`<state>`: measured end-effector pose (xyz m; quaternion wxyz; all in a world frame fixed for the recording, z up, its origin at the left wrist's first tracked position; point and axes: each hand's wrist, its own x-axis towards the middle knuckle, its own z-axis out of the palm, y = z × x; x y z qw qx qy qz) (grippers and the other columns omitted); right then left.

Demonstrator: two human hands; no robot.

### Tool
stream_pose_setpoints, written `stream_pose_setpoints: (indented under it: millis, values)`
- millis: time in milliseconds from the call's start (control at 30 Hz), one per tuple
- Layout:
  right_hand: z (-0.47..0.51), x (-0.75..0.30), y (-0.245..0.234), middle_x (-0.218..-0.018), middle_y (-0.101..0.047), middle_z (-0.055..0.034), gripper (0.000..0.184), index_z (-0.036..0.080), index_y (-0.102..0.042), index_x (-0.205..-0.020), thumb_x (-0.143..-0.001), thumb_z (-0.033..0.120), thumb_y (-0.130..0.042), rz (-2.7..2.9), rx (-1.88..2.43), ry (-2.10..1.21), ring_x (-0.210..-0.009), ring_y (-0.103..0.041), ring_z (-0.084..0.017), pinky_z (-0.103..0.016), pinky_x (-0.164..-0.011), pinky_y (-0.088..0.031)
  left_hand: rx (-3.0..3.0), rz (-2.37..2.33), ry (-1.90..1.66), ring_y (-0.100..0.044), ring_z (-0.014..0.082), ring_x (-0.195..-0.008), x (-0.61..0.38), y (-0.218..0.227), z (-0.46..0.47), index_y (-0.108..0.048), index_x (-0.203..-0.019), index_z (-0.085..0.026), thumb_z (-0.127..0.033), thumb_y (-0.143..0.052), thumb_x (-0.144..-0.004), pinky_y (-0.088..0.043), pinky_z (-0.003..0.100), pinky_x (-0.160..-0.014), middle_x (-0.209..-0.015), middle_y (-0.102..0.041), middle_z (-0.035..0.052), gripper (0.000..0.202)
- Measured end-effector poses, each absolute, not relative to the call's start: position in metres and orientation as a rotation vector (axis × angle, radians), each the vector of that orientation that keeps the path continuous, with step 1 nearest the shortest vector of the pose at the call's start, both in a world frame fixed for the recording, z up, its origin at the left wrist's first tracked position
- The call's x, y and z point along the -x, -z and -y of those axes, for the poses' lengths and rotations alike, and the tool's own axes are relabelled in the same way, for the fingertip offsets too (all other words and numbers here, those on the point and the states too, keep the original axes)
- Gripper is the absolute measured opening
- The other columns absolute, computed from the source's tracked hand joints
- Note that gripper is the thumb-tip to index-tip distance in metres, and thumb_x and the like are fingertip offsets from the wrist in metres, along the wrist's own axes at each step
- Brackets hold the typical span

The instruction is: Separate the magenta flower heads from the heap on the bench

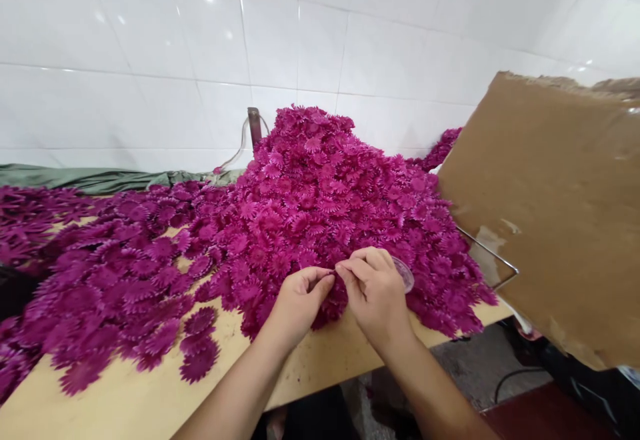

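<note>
A big heap of magenta fabric flower petals [320, 187] covers the middle of a pale wooden table [125, 400]. My left hand [300, 300] and my right hand [373, 290] meet at the heap's front edge. Both pinch with thumb and forefinger at the same spot, on a small magenta piece that I can barely make out. A small clear round lid-like piece [405, 273] shows just behind my right hand's fingers; whether that hand holds it is unclear.
Loose flat petals [115, 287] spread over the table's left side. A large brown cardboard sheet [555, 207] leans at the right, with a metal wire frame [493, 257] under it. White tiled wall [150, 53] behind; green cloth [100, 179] at back left.
</note>
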<state>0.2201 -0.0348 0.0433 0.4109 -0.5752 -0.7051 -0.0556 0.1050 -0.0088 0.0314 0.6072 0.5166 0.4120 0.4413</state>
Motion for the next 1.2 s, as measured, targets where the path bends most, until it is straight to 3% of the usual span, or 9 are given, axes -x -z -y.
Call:
stream_pose_setpoints:
  millis: [133,300,400,500,633,800,900,1000,1200]
  values:
    - [0.017,-0.223,-0.062,-0.070,-0.056,-0.0046,0.023,0.020,-0.057,-0.064,-0.081,0.019,-0.042,1.734,1.423,0.137,-0.072,-0.050,-0.018,-0.031,-0.069,-0.040,-1.180,-0.961,-1.111,-0.038,0.0069,-0.046,-0.095,-0.042,0.011,-0.055,-0.056,-0.016,-0.033,-0.066,-0.057,-0.032,0.019,-0.046,-0.047,-0.046,-0.0060,0.021]
    - [-0.020,-0.249,-0.082,-0.074,-0.060,-0.0058,0.016,0.019,-0.057,-0.068,-0.077,0.023,-0.045,1.356,1.516,0.117,-0.074,-0.055,-0.019,-0.033,-0.072,-0.043,-1.104,-1.056,-1.065,-0.043,0.0087,-0.049,-0.075,-0.033,0.011,-0.058,-0.060,-0.016,-0.034,-0.069,-0.052,-0.034,0.020,-0.048,-0.051,-0.051,-0.0039,0.023]
    - [-0.032,-0.245,-0.079,-0.083,-0.062,-0.0080,0.016,0.017,-0.060,-0.079,-0.074,0.020,-0.045,1.520,1.460,0.003,-0.080,-0.056,-0.020,-0.035,-0.078,-0.043,-1.035,-1.047,-1.051,-0.047,0.0103,-0.054,-0.067,-0.029,0.010,-0.060,-0.065,-0.015,-0.033,-0.070,-0.050,-0.036,0.022,-0.053,-0.058,-0.057,-0.0014,0.026]
    - [-0.032,-0.229,-0.068,-0.089,-0.062,-0.0085,0.024,0.016,-0.059,-0.092,-0.072,0.018,-0.046,1.615,1.421,-0.186,-0.077,-0.058,-0.018,-0.034,-0.077,-0.045,-1.074,-1.044,-1.051,-0.042,0.0087,-0.050,-0.064,-0.031,0.008,-0.056,-0.057,-0.016,-0.032,-0.068,-0.053,-0.033,0.021,-0.051,-0.051,-0.051,-0.0040,0.021]
    - [-0.026,-0.213,-0.059,-0.084,-0.065,-0.0074,0.019,0.017,-0.060,-0.083,-0.075,0.019,-0.043,1.672,1.452,-0.280,-0.078,-0.059,-0.019,-0.034,-0.077,-0.044,-1.144,-1.097,-1.087,-0.030,0.0063,-0.043,-0.064,-0.031,0.004,-0.045,-0.047,-0.017,-0.037,-0.065,-0.057,-0.026,0.020,-0.045,-0.044,-0.036,-0.0079,0.029]
    - [-0.013,-0.204,-0.062,-0.075,-0.064,-0.0042,0.021,0.018,-0.056,-0.075,-0.082,0.027,-0.038,1.755,1.434,-0.357,-0.071,-0.058,-0.017,-0.031,-0.070,-0.044,-1.105,-1.145,-1.060,-0.026,0.0061,-0.039,-0.062,-0.023,-0.002,-0.037,-0.048,-0.020,-0.051,-0.058,-0.061,-0.022,0.021,-0.041,-0.040,-0.032,-0.0092,0.039]
    - [-0.002,-0.194,-0.062,-0.072,-0.062,-0.0012,0.017,0.019,-0.056,-0.078,-0.078,0.034,-0.049,1.831,1.417,-0.521,-0.068,-0.056,-0.015,-0.027,-0.065,-0.043,-1.099,-1.115,-1.072,-0.026,0.0059,-0.039,-0.060,-0.020,-0.006,-0.038,-0.049,-0.019,-0.056,-0.058,-0.059,-0.021,0.021,-0.040,-0.040,-0.032,-0.0093,0.043]
    - [0.006,-0.186,-0.058,-0.079,-0.063,-0.0006,0.019,0.019,-0.058,-0.088,-0.072,0.029,-0.057,1.917,1.395,-0.702,-0.070,-0.056,-0.014,-0.026,-0.065,-0.043,-1.088,-1.055,-1.082,-0.028,0.0057,-0.040,-0.057,-0.019,-0.006,-0.041,-0.049,-0.018,-0.060,-0.058,-0.057,-0.023,0.020,-0.041,-0.041,-0.034,-0.0087,0.046]
    - [0.005,-0.183,-0.051,-0.072,-0.061,-0.0003,0.008,0.018,-0.057,-0.075,-0.075,0.017,-0.049,1.938,1.353,-0.710,-0.068,-0.054,-0.014,-0.025,-0.066,-0.041,-1.094,-0.954,-1.097,-0.045,0.0095,-0.057,-0.054,-0.022,0.000,-0.056,-0.064,-0.014,-0.050,-0.064,-0.057,-0.037,0.022,-0.057,-0.058,-0.052,-0.0029,0.038]
